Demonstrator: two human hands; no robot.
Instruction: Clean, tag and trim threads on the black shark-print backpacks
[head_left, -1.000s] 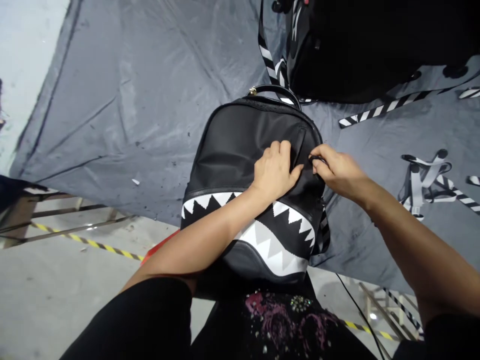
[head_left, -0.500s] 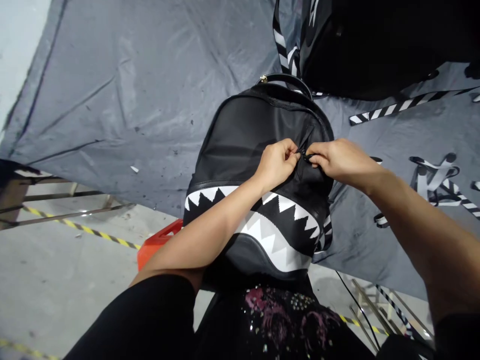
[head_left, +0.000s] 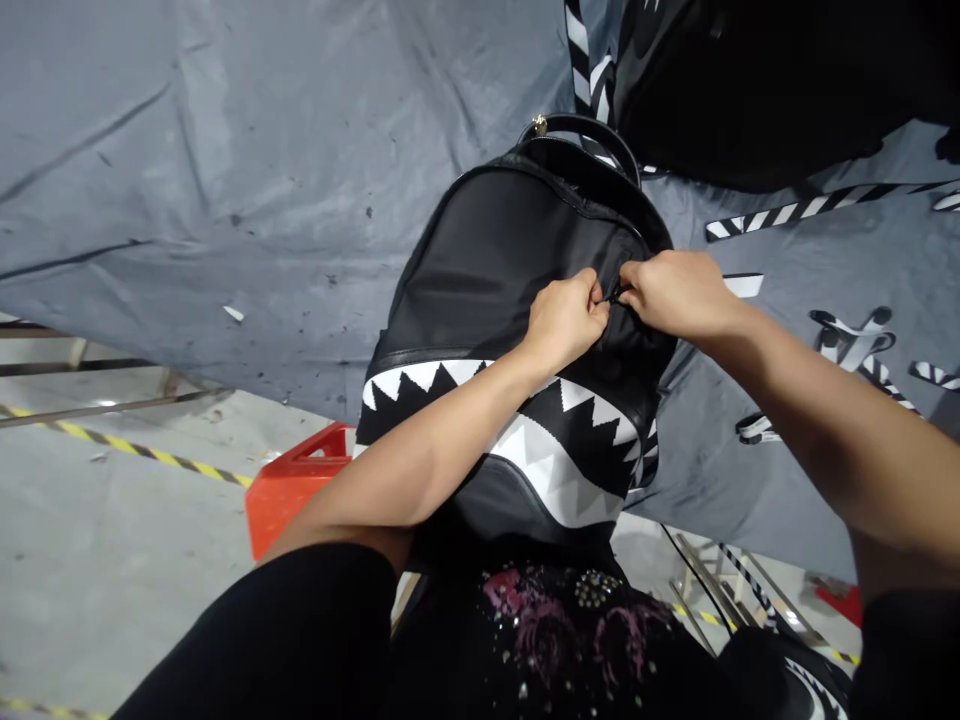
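A black backpack [head_left: 480, 240] with a white and grey shark-teeth band [head_left: 551, 475] across its lower front leans against my body at the table edge. Its carry handle [head_left: 585, 125] points away from me, and the top opening gapes slightly. My left hand [head_left: 568, 312] is closed in a pinch at the upper right of the bag's front. Right beside it, my right hand [head_left: 675, 290] pinches a small black piece [head_left: 616, 295] whose kind I cannot make out. The fingertips almost meet, and the fabric puckers around them.
Grey sheeting [head_left: 300, 200] covers the table. Another black bag [head_left: 750, 100] lies at the back right, with striped straps [head_left: 795, 210] and loose strap pieces [head_left: 855, 340] nearby. A red plastic stool [head_left: 289, 495] stands at lower left. Another shark-teeth bag [head_left: 787, 675] shows at lower right.
My view has shifted a little to the right. My right hand has drawn slightly up, and the bag's top gapes a bit more. Both hands remain pinched at the same spot.
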